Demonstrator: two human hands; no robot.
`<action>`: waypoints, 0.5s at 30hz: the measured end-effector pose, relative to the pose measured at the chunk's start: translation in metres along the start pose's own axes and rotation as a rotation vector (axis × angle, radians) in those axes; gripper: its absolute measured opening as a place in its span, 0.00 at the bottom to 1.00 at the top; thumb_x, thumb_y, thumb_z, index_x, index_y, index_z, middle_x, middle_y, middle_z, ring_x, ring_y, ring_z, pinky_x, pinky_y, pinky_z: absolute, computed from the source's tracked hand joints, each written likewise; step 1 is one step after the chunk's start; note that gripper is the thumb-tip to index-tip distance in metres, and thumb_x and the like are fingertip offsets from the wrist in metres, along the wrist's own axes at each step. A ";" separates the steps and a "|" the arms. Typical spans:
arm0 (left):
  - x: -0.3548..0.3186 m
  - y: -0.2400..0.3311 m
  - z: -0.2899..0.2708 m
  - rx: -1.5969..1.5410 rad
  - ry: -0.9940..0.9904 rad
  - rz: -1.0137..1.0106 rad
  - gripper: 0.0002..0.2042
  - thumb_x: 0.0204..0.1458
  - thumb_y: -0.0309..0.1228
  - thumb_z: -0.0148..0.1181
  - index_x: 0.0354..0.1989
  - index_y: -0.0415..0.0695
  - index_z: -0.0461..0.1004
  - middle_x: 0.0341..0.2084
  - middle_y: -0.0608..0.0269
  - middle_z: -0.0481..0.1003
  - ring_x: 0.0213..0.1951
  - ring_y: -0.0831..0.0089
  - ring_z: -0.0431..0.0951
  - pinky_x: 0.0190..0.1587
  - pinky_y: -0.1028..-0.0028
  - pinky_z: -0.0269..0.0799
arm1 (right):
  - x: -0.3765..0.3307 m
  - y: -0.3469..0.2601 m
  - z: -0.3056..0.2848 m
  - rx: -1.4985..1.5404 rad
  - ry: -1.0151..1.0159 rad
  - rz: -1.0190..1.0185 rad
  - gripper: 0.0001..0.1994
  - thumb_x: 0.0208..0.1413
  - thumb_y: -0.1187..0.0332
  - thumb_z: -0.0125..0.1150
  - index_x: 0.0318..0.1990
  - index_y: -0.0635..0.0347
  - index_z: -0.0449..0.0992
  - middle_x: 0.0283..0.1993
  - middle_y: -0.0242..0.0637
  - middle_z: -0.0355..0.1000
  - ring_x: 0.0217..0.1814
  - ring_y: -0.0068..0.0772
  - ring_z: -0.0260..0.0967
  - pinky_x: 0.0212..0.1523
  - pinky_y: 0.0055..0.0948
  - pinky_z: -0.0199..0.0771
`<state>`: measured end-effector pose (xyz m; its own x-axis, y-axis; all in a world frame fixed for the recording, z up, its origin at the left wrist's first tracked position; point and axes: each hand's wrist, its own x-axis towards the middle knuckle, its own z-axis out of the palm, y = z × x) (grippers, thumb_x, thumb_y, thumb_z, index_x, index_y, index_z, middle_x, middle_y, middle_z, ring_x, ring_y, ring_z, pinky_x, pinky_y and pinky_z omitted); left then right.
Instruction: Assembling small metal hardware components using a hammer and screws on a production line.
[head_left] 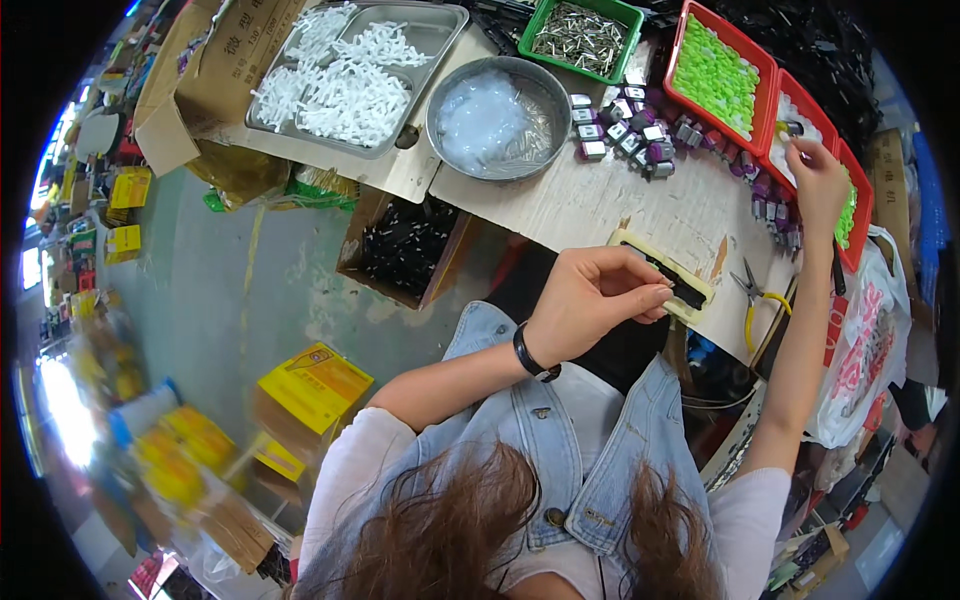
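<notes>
My left hand [598, 292] has its fingers pinched together over a cream-coloured holder block [690, 303] with black parts in its slot, at the near edge of the worktable. My right hand [818, 180] reaches far out to a red tray [806, 106] of small white parts, its fingers closed on something too small to identify. Between the two hands lies a cluster of small grey and purple parts [640, 132] on the table.
On the table [590, 205] stand a steel bowl [497, 118] of clear pieces, a steel tray [355, 75] of white parts, a green basket [583, 38] of metal pins, a red tray [718, 75] of green parts and yellow-handled pliers [755, 295]. Boxes of black parts [408, 250] and yellow cartons [312, 385] sit on the floor.
</notes>
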<state>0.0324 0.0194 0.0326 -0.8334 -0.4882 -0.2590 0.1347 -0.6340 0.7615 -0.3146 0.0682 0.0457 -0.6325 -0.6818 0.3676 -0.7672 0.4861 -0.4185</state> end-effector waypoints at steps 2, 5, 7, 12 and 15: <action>-0.004 0.000 0.000 -0.027 0.057 0.033 0.07 0.52 0.22 0.63 0.37 0.32 0.76 0.30 0.56 0.79 0.32 0.73 0.81 0.38 0.76 0.79 | -0.045 -0.052 -0.004 0.559 -0.242 0.144 0.07 0.53 0.69 0.62 0.33 0.65 0.80 0.29 0.34 0.78 0.34 0.20 0.75 0.35 0.21 0.72; 0.002 0.000 0.007 -0.056 0.041 0.033 0.07 0.52 0.22 0.63 0.37 0.32 0.76 0.29 0.56 0.79 0.31 0.74 0.80 0.37 0.76 0.79 | -0.128 -0.111 -0.020 0.931 -0.483 0.236 0.02 0.51 0.80 0.60 0.33 0.68 0.76 0.35 0.38 0.78 0.36 0.22 0.75 0.41 0.21 0.75; 0.004 -0.002 0.011 -0.083 0.022 0.015 0.07 0.52 0.22 0.63 0.37 0.32 0.76 0.29 0.57 0.79 0.31 0.75 0.80 0.37 0.76 0.78 | -0.150 -0.125 -0.022 1.039 -0.473 0.255 0.03 0.49 0.83 0.58 0.31 0.69 0.72 0.38 0.46 0.77 0.40 0.26 0.75 0.44 0.25 0.76; 0.003 -0.006 0.017 -0.073 0.008 -0.017 0.07 0.52 0.22 0.63 0.37 0.33 0.75 0.30 0.56 0.79 0.31 0.75 0.80 0.37 0.76 0.78 | -0.163 -0.122 -0.026 1.031 -0.386 0.222 0.05 0.47 0.85 0.58 0.31 0.69 0.71 0.38 0.48 0.76 0.41 0.29 0.75 0.45 0.25 0.75; 0.003 -0.004 0.021 -0.081 0.011 -0.039 0.07 0.52 0.22 0.63 0.37 0.33 0.75 0.30 0.56 0.79 0.31 0.74 0.80 0.37 0.75 0.79 | -0.168 -0.115 -0.026 1.046 -0.382 0.184 0.06 0.47 0.85 0.59 0.31 0.68 0.70 0.38 0.48 0.76 0.42 0.29 0.74 0.45 0.25 0.74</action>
<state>0.0184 0.0329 0.0414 -0.8329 -0.4685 -0.2944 0.1457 -0.6990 0.7001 -0.1223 0.1410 0.0538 -0.5149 -0.8568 0.0254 -0.0861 0.0222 -0.9960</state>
